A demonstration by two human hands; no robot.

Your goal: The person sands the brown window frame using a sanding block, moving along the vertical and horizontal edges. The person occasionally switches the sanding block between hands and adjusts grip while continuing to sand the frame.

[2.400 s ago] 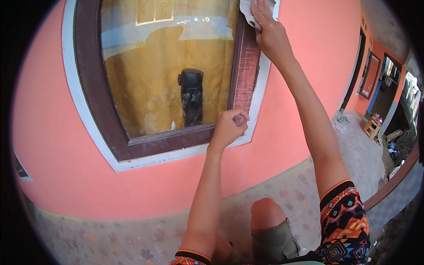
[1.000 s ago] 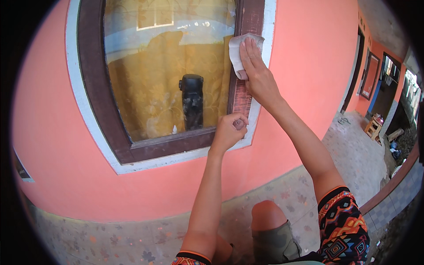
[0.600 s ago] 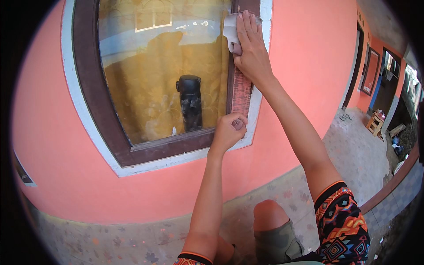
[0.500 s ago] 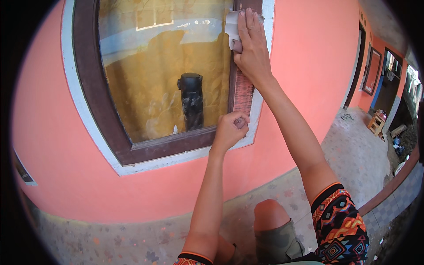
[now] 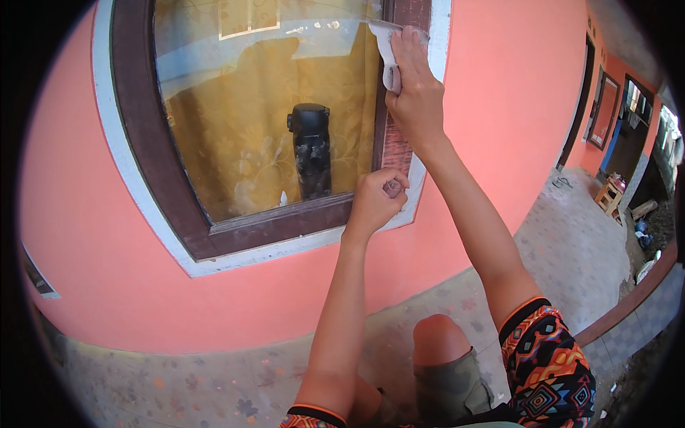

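Note:
My right hand (image 5: 415, 100) presses a creased, pale grey piece of sandpaper (image 5: 385, 44) against the right side of the brown wooden window frame (image 5: 380, 135). Its fingers point upward over the sheet, and the sheet's near edge curls beside the thumb. Below that hand, the wood is scuffed and shows reddish streaks. My left hand (image 5: 376, 202) is closed in a fist at the frame's lower right corner. A small mauve-brown patch shows within its curled fingers, too unclear to name.
Behind the window glass (image 5: 214, 135) hangs a yellow-brown curtain, and a black cylindrical object (image 5: 311, 151) shows in the pane. White trim borders the frame on a pink wall (image 5: 235, 307). A wooden stool (image 5: 609, 195) stands on the floor at the far right.
My right hand has slid slightly down the frame with the sandpaper, its fingers now more bent. My left fist stays at the lower corner. The view has shifted a little.

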